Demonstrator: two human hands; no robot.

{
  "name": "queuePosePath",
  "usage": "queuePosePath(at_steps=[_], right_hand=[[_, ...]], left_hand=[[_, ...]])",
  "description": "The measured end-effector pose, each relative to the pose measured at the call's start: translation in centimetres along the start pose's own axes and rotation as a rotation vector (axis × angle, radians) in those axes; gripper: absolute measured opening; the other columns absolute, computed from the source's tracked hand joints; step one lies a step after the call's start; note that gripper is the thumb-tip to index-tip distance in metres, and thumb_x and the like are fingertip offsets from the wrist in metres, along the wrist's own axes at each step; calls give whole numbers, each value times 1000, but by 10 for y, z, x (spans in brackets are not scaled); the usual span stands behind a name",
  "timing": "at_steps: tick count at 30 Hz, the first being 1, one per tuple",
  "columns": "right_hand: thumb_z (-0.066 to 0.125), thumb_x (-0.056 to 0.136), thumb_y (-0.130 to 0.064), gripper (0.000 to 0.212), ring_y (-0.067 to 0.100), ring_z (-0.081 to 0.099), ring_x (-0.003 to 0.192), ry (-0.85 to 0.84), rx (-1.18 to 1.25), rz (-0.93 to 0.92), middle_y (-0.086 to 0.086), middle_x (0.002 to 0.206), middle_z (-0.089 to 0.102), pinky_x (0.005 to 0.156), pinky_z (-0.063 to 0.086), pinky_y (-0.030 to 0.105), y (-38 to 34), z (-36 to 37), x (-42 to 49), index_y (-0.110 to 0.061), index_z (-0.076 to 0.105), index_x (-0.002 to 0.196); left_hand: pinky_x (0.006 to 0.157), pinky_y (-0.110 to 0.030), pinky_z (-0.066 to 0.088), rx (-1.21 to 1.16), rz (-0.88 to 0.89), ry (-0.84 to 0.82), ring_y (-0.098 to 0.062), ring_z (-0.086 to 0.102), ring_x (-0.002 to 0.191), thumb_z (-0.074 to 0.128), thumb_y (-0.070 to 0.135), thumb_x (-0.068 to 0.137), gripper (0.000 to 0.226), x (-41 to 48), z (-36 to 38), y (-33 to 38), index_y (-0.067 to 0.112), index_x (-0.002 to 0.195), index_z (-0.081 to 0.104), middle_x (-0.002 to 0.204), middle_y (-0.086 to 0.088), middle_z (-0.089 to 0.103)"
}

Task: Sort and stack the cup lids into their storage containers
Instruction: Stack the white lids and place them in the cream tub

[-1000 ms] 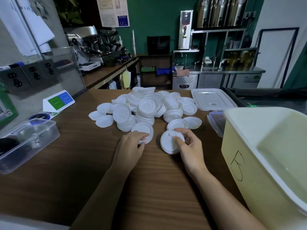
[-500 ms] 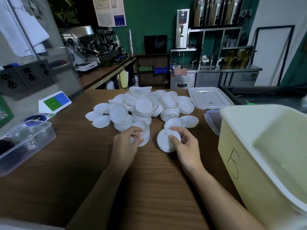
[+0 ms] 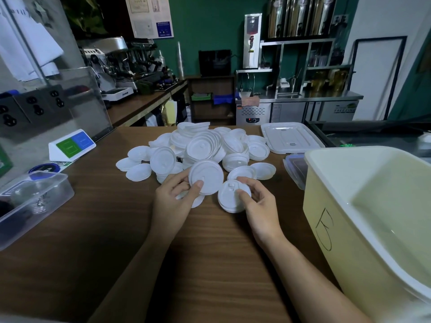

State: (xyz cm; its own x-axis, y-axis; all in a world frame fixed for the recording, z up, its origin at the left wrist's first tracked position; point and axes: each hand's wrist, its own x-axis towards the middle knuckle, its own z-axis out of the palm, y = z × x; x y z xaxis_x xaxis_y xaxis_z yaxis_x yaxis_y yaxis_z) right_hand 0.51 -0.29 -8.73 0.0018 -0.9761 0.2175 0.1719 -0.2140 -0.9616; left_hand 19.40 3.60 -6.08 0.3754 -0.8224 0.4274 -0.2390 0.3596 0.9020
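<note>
Head view: my left grip pinches one round white plastic cup lid at its near edge, with the thumb on the face and the fingers behind. The lid is above the dark brown wooden worktop, and its flat face is tilted toward me. My right grip holds a short stack of white plastic lids with a small flap. The fingers curl around its right rim and the thumb lies on the top face. I cannot tell whether the low edge of this stack rests on the worktop.

The single lid lies just to the left of the stack and a little farther from me, and the two rims are almost touching. A lid is round, so it has no long axis; what matters is where the face looks. Both faces look up toward me with nearly the same tilt. So I judge the coming move is short, to the right and down onto the stack. The single lid looks somewhat wider, and I cannot tell if it is the same kind.

The big loose pile of white lids is behind both grips. The large cream plastic tub stands to the right, so the right grip is the nearer one.
</note>
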Motion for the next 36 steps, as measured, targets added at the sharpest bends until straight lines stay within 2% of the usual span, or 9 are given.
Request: queuePosePath(at_steps=[5, 7, 10, 12, 15, 21, 29, 32, 36], right_hand=[[63, 98, 2, 31, -1, 69, 107, -34, 72, 21, -9, 109, 77, 87, 51, 13, -4, 2, 0, -24, 75, 107], [60, 98, 3, 30, 4, 70, 109, -48, 125, 48, -8, 107, 79, 92, 52, 18, -5, 3, -1, -21, 77, 105], [58, 101, -3, 25, 14, 69, 113, -72, 173, 94, -2, 108, 79, 104, 51, 31, -6, 4, 0, -16, 79, 104], [63, 100, -12, 17, 20, 68, 118, -99, 192, 116, 2, 112, 78, 109, 49, 37, -6, 4, 0, -12, 79, 107], [76, 89, -26, 26, 16, 70, 114, -148, 182, 118, 1, 110, 78, 104, 51, 31, -6, 5, -2, -12, 77, 112], [69, 97, -4, 25, 14, 73, 106, -202, 135, 87, 8, 112, 79, 89, 54, 22, -6, 5, -4, -10, 71, 122], [65, 98, 1, 32, 21, 72, 114, -260, 186, 77, 14, 120, 76, 94, 55, 26, -4, 4, -3, -7, 67, 129], [68, 97, -1, 35, 24, 70, 118, -269, 166, 65, 14, 122, 75, 100, 55, 31, -2, 4, -3, -11, 66, 130], [75, 91, 4, 45, 19, 70, 117, -291, 74, 31, 8, 122, 75, 103, 55, 32, 0, 6, -3, -16, 66, 131]], left_hand=[[88, -33, 62, -78, -90, -124, -11, 74, 101, 77, 14, 93, 35, -3, 6, -2, 31, 124, 72, 119, -7, 67], [91, -32, 59, -10, -63, -146, -12, 73, 100, 80, 18, 90, 48, -3, 6, -6, 24, 136, 67, 107, 2, 70], [86, -21, 57, -19, -34, -174, -10, 73, 101, 78, 3, 89, 45, -6, 7, -3, 19, 129, 69, 104, 11, 76], [91, -21, 57, -19, -15, -195, -11, 73, 105, 77, -2, 88, 39, -8, 11, -3, 14, 123, 71, 107, 7, 78], [95, -27, 58, -18, -2, -187, -13, 73, 107, 79, -1, 86, 30, -9, 15, -7, 12, 113, 76, 107, 3, 79], [98, -25, 56, -17, 25, -193, -9, 71, 113, 80, 1, 87, 29, -10, 14, -12, 12, 113, 79, 115, 6, 78], [90, -20, 56, 57, 42, -247, -11, 73, 107, 78, 11, 91, 32, -7, 12, -10, 25, 120, 75, 113, 13, 77], [85, -20, 56, 0, 5, -200, -13, 74, 102, 82, 6, 86, 38, -5, 11, -11, 18, 122, 74, 108, 7, 78], [86, -17, 54, 77, 58, -82, -7, 73, 101, 81, 8, 87, 29, -4, 10, -10, 16, 115, 75, 103, 9, 78]])
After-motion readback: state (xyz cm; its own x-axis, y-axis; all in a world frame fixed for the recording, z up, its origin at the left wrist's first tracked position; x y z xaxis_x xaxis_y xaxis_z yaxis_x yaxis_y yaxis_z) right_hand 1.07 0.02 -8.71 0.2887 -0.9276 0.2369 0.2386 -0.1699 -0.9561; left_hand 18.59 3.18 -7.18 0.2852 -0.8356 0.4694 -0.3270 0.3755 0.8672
